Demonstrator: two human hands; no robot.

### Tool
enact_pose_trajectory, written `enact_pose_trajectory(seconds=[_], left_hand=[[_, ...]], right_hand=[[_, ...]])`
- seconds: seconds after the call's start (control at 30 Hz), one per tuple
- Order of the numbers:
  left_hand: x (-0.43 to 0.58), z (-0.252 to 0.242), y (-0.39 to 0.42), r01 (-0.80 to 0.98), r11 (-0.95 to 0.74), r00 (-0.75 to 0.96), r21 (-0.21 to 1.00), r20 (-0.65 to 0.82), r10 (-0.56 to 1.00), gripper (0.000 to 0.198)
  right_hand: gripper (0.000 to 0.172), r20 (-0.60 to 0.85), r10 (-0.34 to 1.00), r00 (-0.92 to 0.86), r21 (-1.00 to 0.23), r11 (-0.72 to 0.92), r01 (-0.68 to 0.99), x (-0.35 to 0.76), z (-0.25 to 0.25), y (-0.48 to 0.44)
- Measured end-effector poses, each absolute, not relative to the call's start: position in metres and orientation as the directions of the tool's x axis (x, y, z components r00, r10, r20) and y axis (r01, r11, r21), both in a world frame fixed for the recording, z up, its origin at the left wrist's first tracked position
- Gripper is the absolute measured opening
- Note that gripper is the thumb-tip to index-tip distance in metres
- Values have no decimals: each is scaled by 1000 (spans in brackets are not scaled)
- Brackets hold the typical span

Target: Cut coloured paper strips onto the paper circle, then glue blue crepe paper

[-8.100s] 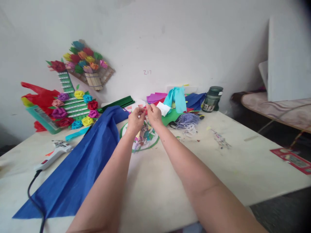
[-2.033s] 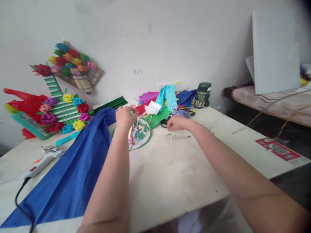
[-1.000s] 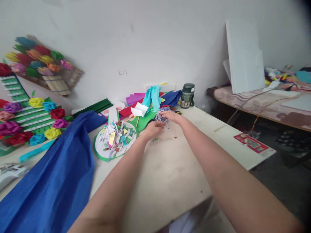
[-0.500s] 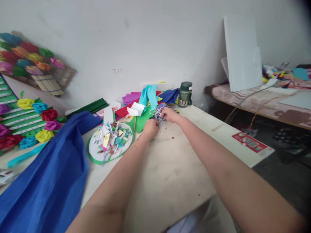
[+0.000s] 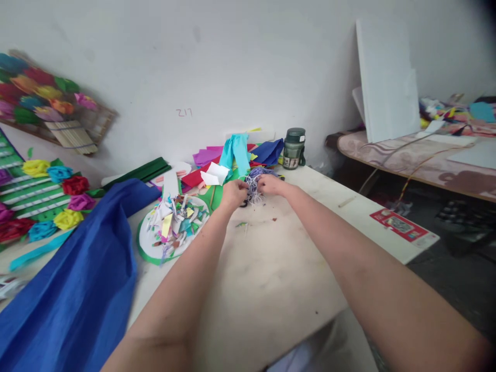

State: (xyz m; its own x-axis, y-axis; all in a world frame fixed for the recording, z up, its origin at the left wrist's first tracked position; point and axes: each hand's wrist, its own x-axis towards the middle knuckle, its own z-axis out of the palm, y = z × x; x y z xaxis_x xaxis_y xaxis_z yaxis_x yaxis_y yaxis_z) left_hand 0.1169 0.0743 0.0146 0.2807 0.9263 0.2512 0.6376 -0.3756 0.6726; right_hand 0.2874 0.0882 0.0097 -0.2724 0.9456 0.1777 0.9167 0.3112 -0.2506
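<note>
A tangle of white and purple yarn [image 5: 254, 190] lies at the far part of the table, between my two hands. My left hand [image 5: 234, 194] is closed in a pinch at the yarn's left edge, with strands at its fingertips. On the other side my right hand [image 5: 271, 184] has its fingers curled into the tangle, gripping strands. Just below my left hand a small black looped thing [image 5: 244, 203] shows, perhaps a scissors handle. Behind the yarn are turquoise crepe paper [image 5: 236, 152] and green paper [image 5: 217, 197].
A round white board with a green rim [image 5: 145, 253] carries paper scraps to the left. Blue fabric-like sheeting [image 5: 89, 279] spreads over the left side. A green bottle [image 5: 294, 150] stands at the back. A red card [image 5: 403, 226] lies near the right edge. Paper flowers [image 5: 73, 186] are at far left.
My left hand has lifted slightly up and left from the lower side of the yarn, uncovering the black looped thing. My right hand stays at the yarn. The view has shifted slightly.
</note>
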Motion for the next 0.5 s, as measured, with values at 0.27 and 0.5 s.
enact_pose_trajectory(seconds=[0.27, 0.5], left_hand=[[130, 0, 64, 584, -674, 650, 453, 237, 722, 37], [140, -10, 81, 705, -646, 621, 293, 187, 762, 49]], right_hand=[[14, 198, 979, -47, -634, 164, 755, 292, 31, 67], [31, 204, 968, 145, -820, 88, 565, 340, 25, 45]])
